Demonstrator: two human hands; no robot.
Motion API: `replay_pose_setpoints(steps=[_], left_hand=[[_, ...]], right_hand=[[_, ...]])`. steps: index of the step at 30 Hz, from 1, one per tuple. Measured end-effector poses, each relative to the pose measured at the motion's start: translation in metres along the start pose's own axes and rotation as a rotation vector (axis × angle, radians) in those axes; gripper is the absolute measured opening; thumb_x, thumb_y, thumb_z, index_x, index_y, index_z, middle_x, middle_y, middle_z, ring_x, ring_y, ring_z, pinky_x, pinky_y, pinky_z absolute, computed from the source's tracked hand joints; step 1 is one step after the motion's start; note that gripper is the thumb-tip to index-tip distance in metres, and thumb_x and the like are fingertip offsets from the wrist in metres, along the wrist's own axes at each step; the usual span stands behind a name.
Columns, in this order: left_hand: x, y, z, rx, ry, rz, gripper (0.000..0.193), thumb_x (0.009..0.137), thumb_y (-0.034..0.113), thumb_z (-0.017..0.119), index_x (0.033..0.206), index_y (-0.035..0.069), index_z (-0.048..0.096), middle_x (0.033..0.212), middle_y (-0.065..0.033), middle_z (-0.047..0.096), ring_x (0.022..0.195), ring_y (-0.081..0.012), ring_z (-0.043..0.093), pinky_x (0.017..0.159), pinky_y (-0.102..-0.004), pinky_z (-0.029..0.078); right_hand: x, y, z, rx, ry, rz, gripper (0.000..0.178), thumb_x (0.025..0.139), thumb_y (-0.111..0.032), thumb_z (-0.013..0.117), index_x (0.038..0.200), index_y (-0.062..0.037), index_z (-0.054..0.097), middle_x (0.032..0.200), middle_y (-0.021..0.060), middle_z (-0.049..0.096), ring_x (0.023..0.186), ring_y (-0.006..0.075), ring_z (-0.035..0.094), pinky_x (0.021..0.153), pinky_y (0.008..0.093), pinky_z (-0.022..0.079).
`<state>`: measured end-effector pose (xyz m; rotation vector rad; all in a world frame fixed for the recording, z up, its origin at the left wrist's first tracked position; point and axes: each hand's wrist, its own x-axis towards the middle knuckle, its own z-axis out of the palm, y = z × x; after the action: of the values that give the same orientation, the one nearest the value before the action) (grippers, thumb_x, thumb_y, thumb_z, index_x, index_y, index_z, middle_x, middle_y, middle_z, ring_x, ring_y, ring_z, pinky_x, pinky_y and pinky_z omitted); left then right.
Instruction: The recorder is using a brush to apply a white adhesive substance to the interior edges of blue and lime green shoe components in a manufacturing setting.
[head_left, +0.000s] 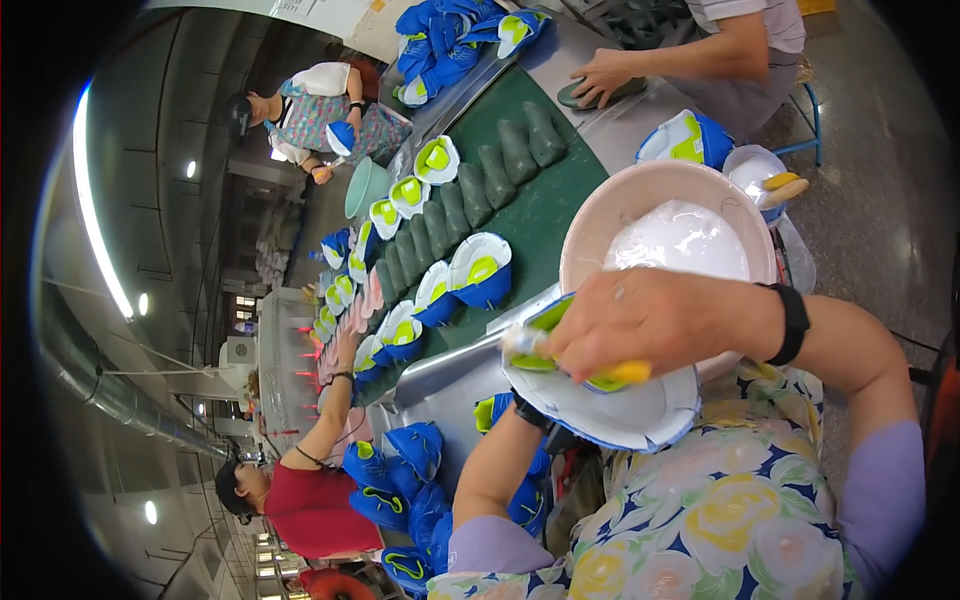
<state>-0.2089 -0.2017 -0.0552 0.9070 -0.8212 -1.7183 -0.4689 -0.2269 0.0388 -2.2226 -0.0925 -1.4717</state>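
My right hand is closed round a brush with a yellow handle. Its whitish bristle end reaches the edge of a blue shoe upper, whose white underside faces up with lime green showing inside. My left wrist runs up beneath this upper, which my left hand carries from below; the fingers are hidden behind it. Just beyond my right hand stands a pale pink basin holding white liquid.
A green conveyor belt carries grey soles and blue uppers. More uppers are heaped at left. A small tub with a wooden-handled brush stands behind the basin. Co-workers work along the belt; one person's hand rests on a sole.
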Motion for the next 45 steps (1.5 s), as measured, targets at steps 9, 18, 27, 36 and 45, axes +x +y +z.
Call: replay_pose_setpoints(steps=[9, 18, 27, 36, 45], left_hand=[[0.002, -0.003, 0.025, 0.125, -0.116, 0.172, 0.072, 0.093, 0.049, 0.062, 0.145, 0.002, 0.044, 0.140, -0.0168, 0.056, 0.123, -0.0339, 0.059, 0.105, -0.0500, 0.049], [-0.013, 0.010, 0.040, 0.235, -0.203, 0.361, 0.074, 0.092, 0.050, 0.064, 0.145, 0.002, 0.044, 0.138, -0.0171, 0.056, 0.122, -0.0344, 0.060, 0.104, -0.0502, 0.051], [-0.021, 0.040, 0.040, 0.016, 0.007, -0.093, 0.060, 0.097, 0.044, 0.057, 0.143, 0.007, 0.046, 0.135, -0.0173, 0.058, 0.114, -0.0345, 0.064, 0.096, -0.0514, 0.056], [-0.030, 0.049, 0.041, -0.161, -0.002, 0.019, 0.050, 0.102, 0.038, 0.050, 0.137, 0.002, 0.049, 0.119, -0.0200, 0.066, 0.102, -0.0348, 0.069, 0.090, -0.0502, 0.058], [-0.008, 0.054, 0.018, 0.061, -0.013, -0.059, 0.040, 0.100, 0.024, 0.057, 0.133, 0.002, 0.052, 0.120, -0.0182, 0.066, 0.101, -0.0305, 0.069, 0.083, -0.0463, 0.060]], right_hand=[[-0.008, 0.023, -0.019, -0.287, -0.067, 0.217, 0.018, 0.088, -0.015, 0.068, 0.101, -0.0073, 0.059, 0.095, 0.0109, 0.066, 0.092, 0.0329, 0.065, 0.081, 0.0418, 0.051], [-0.027, 0.032, -0.043, -0.199, -0.042, 0.679, 0.023, 0.087, -0.018, 0.071, 0.097, -0.0027, 0.057, 0.086, 0.0177, 0.068, 0.080, 0.0369, 0.065, 0.074, 0.0418, 0.050], [-0.027, 0.005, -0.051, -0.218, 0.066, 0.656, 0.021, 0.088, -0.016, 0.070, 0.102, -0.0045, 0.061, 0.090, 0.0155, 0.067, 0.085, 0.0341, 0.064, 0.076, 0.0402, 0.050], [-0.035, -0.006, -0.044, -0.369, -0.300, 0.506, 0.016, 0.089, -0.015, 0.069, 0.101, -0.0076, 0.062, 0.094, 0.0133, 0.067, 0.091, 0.0332, 0.064, 0.079, 0.0415, 0.051], [0.000, 0.023, -0.026, -0.299, 0.136, 0.571, 0.024, 0.087, -0.018, 0.072, 0.094, -0.0020, 0.057, 0.079, 0.0168, 0.065, 0.073, 0.0355, 0.065, 0.065, 0.0402, 0.051]])
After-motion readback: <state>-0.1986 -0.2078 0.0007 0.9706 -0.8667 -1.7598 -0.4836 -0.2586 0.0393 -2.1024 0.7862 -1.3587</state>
